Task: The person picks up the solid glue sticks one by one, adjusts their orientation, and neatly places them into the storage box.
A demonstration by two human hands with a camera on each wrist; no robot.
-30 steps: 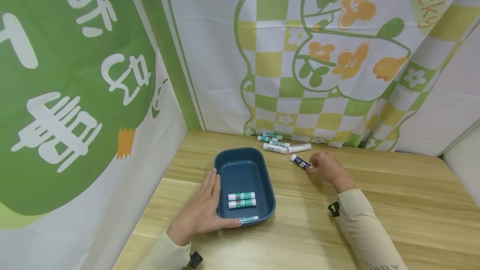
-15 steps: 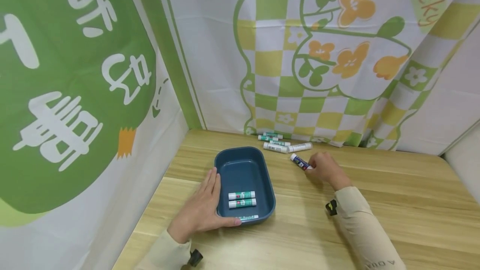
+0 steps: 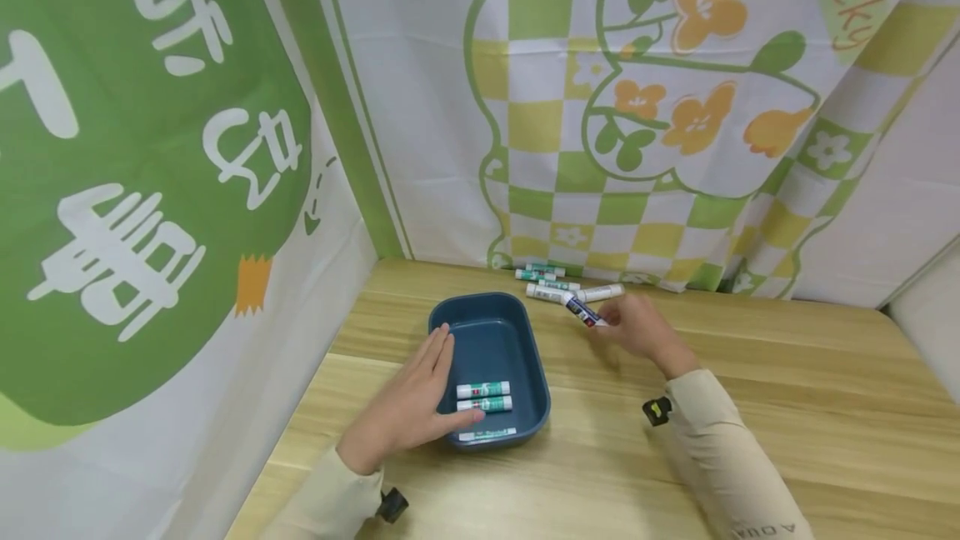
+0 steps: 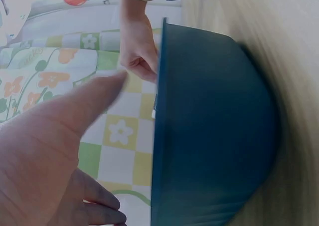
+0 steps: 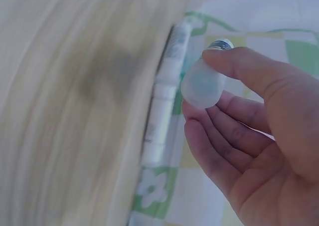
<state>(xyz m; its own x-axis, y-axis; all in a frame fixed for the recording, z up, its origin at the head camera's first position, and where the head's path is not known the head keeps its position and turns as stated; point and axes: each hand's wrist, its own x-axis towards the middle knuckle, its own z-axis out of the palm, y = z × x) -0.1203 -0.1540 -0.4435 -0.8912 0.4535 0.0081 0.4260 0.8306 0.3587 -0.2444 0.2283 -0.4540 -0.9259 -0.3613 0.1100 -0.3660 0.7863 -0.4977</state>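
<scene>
My right hand (image 3: 645, 332) pinches a dark blue glue stick with white ends (image 3: 582, 310) between thumb and fingers. The stick is tilted; in the right wrist view its pale round end (image 5: 202, 89) faces the camera. At the left side of a dark blue rectangular tray (image 3: 491, 348) is my left hand (image 3: 408, 411), fingers straight and thumb stretched out over the near part. From the left wrist view, this hand (image 4: 45, 156) stands beside the tray's outer wall (image 4: 214, 121), apart from it. Inside the tray lie green-and-white glue sticks (image 3: 483, 405), one near the front wall.
Several more glue sticks lie by the curtain at the table's back: green-labelled ones (image 3: 534, 276) and two whitish ones, one (image 3: 600, 292) close to my right hand. A patterned curtain (image 3: 540, 148) hangs behind the wooden table (image 3: 750, 373), another cloth on the left.
My right hand has lifted the dark blue glue stick and moved it slightly left and back. My left hand has come off the tray's edge and shifted a little over it.
</scene>
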